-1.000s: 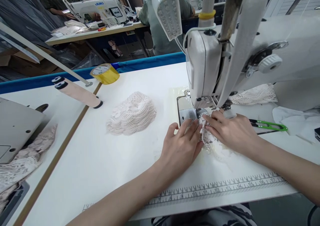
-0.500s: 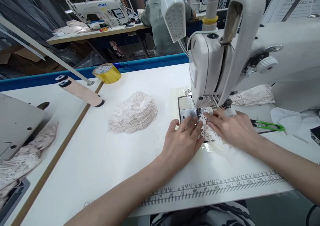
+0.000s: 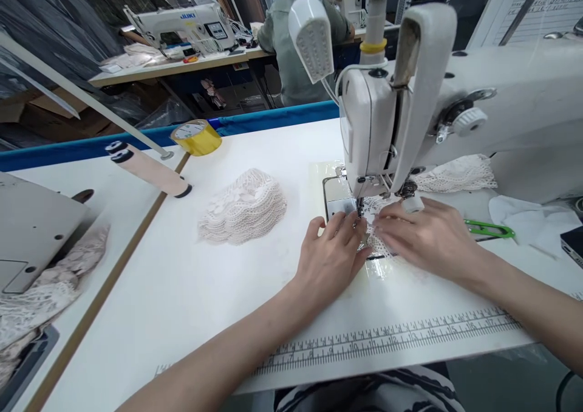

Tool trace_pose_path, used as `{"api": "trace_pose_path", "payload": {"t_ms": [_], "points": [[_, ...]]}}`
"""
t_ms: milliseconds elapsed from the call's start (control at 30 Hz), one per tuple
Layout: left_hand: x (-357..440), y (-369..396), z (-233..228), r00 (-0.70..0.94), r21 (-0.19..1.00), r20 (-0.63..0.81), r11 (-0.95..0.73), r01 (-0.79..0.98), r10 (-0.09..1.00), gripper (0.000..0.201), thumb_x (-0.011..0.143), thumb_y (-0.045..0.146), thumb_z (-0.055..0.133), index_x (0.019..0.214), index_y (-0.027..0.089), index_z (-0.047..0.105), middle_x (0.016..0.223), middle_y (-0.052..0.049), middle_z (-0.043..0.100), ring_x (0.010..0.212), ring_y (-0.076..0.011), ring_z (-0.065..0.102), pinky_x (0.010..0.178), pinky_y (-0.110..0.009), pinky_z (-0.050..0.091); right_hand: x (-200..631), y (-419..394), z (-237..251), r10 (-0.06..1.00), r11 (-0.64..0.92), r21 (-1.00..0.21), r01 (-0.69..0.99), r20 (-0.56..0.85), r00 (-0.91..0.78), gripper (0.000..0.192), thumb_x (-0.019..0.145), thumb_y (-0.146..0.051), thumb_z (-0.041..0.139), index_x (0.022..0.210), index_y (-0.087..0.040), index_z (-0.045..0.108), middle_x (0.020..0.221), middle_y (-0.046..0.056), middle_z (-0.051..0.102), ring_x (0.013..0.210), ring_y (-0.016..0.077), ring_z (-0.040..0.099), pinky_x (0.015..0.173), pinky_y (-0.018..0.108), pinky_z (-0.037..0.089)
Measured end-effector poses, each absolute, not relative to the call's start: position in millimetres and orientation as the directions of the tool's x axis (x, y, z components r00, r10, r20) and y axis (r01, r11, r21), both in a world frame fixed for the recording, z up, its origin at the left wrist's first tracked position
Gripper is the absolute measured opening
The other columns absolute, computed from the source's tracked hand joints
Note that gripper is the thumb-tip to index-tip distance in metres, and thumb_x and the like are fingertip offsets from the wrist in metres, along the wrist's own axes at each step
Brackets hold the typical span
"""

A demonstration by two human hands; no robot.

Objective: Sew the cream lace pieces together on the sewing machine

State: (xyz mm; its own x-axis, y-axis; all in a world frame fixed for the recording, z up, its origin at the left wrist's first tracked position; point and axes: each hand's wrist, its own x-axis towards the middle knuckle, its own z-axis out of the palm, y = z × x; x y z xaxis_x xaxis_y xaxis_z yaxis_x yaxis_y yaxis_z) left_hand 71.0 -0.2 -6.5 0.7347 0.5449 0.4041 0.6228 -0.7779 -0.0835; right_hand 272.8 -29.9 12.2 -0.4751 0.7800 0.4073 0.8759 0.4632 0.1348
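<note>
A small piece of white lace (image 3: 379,245) lies under the presser foot (image 3: 360,206) of a white sewing machine (image 3: 371,126). My left hand (image 3: 330,251) is palm down just left of the foot, fingers spread and bent a little, the fingertips resting at the lace's left edge. To the right of the needle, my right hand (image 3: 428,236) has its fingers together on the lace, gripping its right side. Its fingertips partly cover the lace. A stack of scalloped lace pieces (image 3: 243,208) sits on the white table, left of my hands.
Green thread snips (image 3: 489,228) and white cloth (image 3: 531,214) lie at the right. More lace (image 3: 458,174) is behind the needle. Yellow tape (image 3: 197,137) and a pinkish thread cone (image 3: 152,170) stand at the back left. A printed ruler (image 3: 387,342) runs along the front edge. A person (image 3: 291,47) sits beyond.
My right hand has shifted slightly right, its fingers drawn closer together; more lace shows beside the needle. My left hand stays nearly in place. The view has tilted a little.
</note>
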Motion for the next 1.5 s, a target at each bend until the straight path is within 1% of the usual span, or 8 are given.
{"api": "trace_pose_path", "payload": {"t_ms": [133, 267, 433, 633, 700, 833, 967, 1500], "points": [[70, 3, 1, 0.766, -0.004, 0.339, -0.813, 0.582, 0.547, 0.026, 0.094, 0.022, 0.045, 0.117, 0.016, 0.057, 0.119, -0.005, 0.064, 0.106, -0.0197, 0.056, 0.086, -0.037, 0.035, 266, -34, 13, 0.854, 0.458, -0.031, 0.889, 0.293, -0.430, 0.030, 0.087, -0.036, 0.058, 0.108, -0.016, 0.065, 0.101, 0.006, 0.068, 0.070, 0.0176, 0.058, 0.058, 0.030, 0.039], [75, 15, 7, 0.778, 0.136, 0.254, -0.817, 0.560, 0.575, 0.030, 0.086, 0.021, 0.056, 0.115, 0.017, 0.058, 0.113, -0.005, 0.064, 0.102, -0.0207, 0.057, 0.089, -0.038, 0.035, 267, -29, 5, 0.878, 0.400, -0.047, 0.915, 0.305, -0.369, 0.023, 0.094, -0.021, 0.044, 0.099, -0.018, 0.066, 0.091, 0.004, 0.068, 0.060, 0.0146, 0.052, 0.053, 0.028, 0.033], [85, 31, 9, 0.709, 0.299, 0.264, -0.754, 0.585, 0.654, 0.015, 0.091, 0.020, 0.053, 0.092, 0.021, 0.067, 0.095, -0.001, 0.068, 0.090, -0.0179, 0.060, 0.082, -0.036, 0.036, 268, -25, -2, 0.901, 0.331, -0.060, 0.942, 0.316, -0.297, 0.031, 0.097, -0.020, 0.035, 0.103, -0.014, 0.064, 0.076, 0.005, 0.064, 0.053, 0.0153, 0.046, 0.050, 0.028, 0.027], [79, 37, 7, 0.668, 0.492, 0.240, -0.682, 0.542, 0.704, 0.016, 0.089, 0.016, 0.055, 0.083, 0.022, 0.068, 0.093, 0.003, 0.068, 0.088, -0.0146, 0.060, 0.083, -0.034, 0.037, 271, -26, -4, 0.859, 0.405, -0.084, 0.910, 0.376, -0.347, 0.024, 0.092, -0.031, 0.051, 0.104, -0.017, 0.066, 0.082, 0.004, 0.067, 0.062, 0.0163, 0.053, 0.058, 0.029, 0.032], [75, 34, 4, 0.690, 0.417, 0.320, -0.751, 0.512, 0.649, 0.016, 0.090, 0.018, 0.055, 0.085, 0.023, 0.069, 0.095, 0.002, 0.068, 0.089, -0.0152, 0.060, 0.084, -0.035, 0.037, 272, -26, -4, 0.813, 0.461, -0.064, 0.885, 0.429, -0.393, 0.019, 0.091, -0.023, 0.051, 0.098, -0.019, 0.068, 0.084, 0.003, 0.068, 0.067, 0.0163, 0.055, 0.059, 0.029, 0.032], [68, 20, -3, 0.760, 0.057, 0.508, -0.897, 0.439, 0.404, 0.015, 0.091, 0.019, 0.054, 0.098, 0.022, 0.068, 0.098, 0.000, 0.070, 0.093, -0.0166, 0.061, 0.086, -0.037, 0.036, 271, -27, -1, 0.700, 0.573, 0.010, 0.819, 0.513, -0.496, 0.019, 0.089, -0.015, 0.051, 0.085, -0.019, 0.069, 0.095, 0.001, 0.071, 0.076, 0.0158, 0.059, 0.062, 0.030, 0.034], [63, 9, -4, 0.803, -0.174, 0.530, -0.892, 0.418, 0.273, 0.016, 0.090, 0.017, 0.057, 0.103, 0.018, 0.066, 0.100, -0.001, 0.071, 0.097, -0.0168, 0.060, 0.088, -0.037, 0.036, 267, -29, 2, 0.646, 0.611, 0.061, 0.789, 0.537, -0.542, 0.020, 0.088, -0.010, 0.051, 0.082, -0.018, 0.069, 0.090, -0.001, 0.073, 0.076, 0.0141, 0.061, 0.067, 0.031, 0.037], [64, 14, -4, 0.793, -0.140, 0.507, -0.875, 0.463, 0.338, 0.018, 0.091, 0.021, 0.056, 0.106, 0.018, 0.065, 0.107, -0.001, 0.070, 0.097, -0.0175, 0.060, 0.088, -0.039, 0.035, 268, -22, 2, 0.647, 0.580, 0.099, 0.809, 0.547, -0.531, 0.023, 0.089, -0.009, 0.051, 0.085, -0.020, 0.070, 0.092, -0.004, 0.074, 0.076, 0.0141, 0.064, 0.081, 0.033, 0.041]]}}
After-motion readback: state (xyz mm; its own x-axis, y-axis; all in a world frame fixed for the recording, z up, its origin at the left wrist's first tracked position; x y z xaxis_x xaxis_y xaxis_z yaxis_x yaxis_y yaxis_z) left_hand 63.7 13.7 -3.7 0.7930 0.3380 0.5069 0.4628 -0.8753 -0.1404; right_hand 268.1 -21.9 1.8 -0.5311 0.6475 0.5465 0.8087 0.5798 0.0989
